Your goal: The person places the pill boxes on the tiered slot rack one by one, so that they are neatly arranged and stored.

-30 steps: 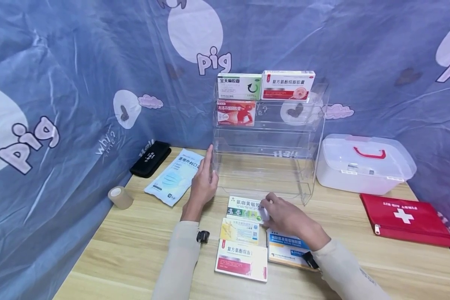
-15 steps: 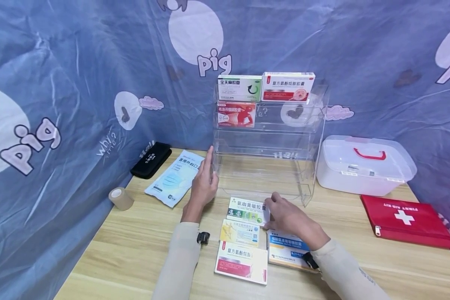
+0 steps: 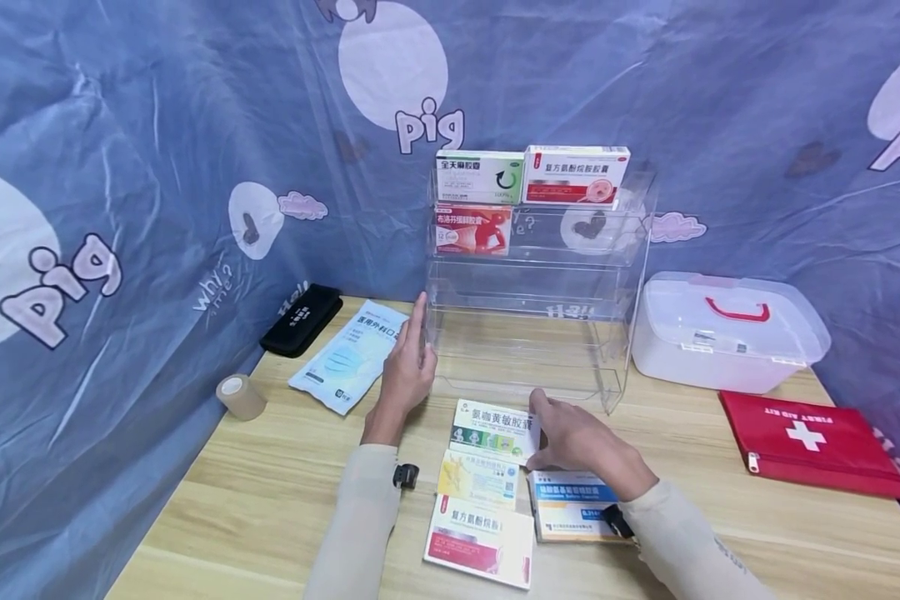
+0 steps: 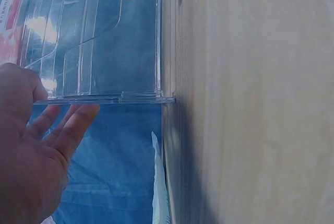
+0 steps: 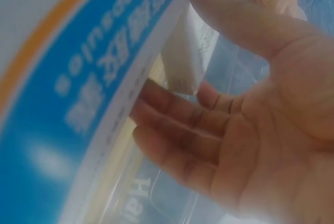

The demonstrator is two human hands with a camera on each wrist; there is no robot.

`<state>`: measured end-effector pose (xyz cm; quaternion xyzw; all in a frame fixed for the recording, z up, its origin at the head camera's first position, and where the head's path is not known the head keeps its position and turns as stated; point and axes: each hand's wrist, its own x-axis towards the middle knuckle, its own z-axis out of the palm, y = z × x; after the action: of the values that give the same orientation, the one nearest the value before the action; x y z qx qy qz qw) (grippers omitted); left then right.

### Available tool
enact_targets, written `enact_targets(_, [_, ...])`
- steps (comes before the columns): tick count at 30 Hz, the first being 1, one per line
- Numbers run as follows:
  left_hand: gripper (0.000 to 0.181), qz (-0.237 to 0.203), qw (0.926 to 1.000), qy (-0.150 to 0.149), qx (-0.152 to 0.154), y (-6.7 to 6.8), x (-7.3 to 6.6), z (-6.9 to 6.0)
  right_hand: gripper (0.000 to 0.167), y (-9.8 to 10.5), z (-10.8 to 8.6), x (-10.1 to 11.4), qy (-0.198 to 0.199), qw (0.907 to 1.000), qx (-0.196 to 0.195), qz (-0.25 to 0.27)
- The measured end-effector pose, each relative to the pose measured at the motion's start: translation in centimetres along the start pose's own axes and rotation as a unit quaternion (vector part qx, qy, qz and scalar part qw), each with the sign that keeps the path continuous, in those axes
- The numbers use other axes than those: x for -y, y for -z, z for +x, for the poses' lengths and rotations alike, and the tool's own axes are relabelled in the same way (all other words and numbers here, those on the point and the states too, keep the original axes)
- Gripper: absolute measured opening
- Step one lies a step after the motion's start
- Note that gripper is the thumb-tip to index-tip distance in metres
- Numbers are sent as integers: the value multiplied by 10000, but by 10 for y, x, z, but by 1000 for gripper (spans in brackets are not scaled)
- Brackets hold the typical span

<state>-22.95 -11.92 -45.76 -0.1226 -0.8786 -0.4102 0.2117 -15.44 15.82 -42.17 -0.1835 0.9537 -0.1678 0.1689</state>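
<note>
My left hand (image 3: 407, 367) holds the left side panel of a clear acrylic display rack (image 3: 525, 337); in the left wrist view its thumb and fingers lie on opposite sides of that panel. In front of the rack, my right hand (image 3: 581, 433) grips the right end of a white and green medicine box (image 3: 491, 429). Below that box lie a yellow and white medicine box (image 3: 480, 479) and a white and red one (image 3: 480, 537). A blue and white medicine box (image 3: 570, 504) lies under my right wrist, partly covered, and looms large in the right wrist view.
On the rack's upper tiers stand a green and white box (image 3: 480, 177), a white and red box (image 3: 576, 177) and a red box (image 3: 472, 231). Around it are a tape roll (image 3: 242, 397), black case (image 3: 302, 321), mask packet (image 3: 352, 354), lidded plastic box (image 3: 727, 333) and red first-aid pouch (image 3: 817, 446).
The white and green box has slid slightly toward me with my right hand. The yellow and the white-red boxes below it have shifted the same way, and the blue one has turned slightly.
</note>
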Motion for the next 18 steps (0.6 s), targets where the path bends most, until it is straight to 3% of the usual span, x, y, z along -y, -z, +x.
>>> enact_targets(5, [90,5,9999,-116,-80,0,0,0,57,0,1,1,4,9998,-86,203])
enact_targets(18, [90,10,10000,-78,-30,0,1,0,46,0,5,1,63,9983,-307,495])
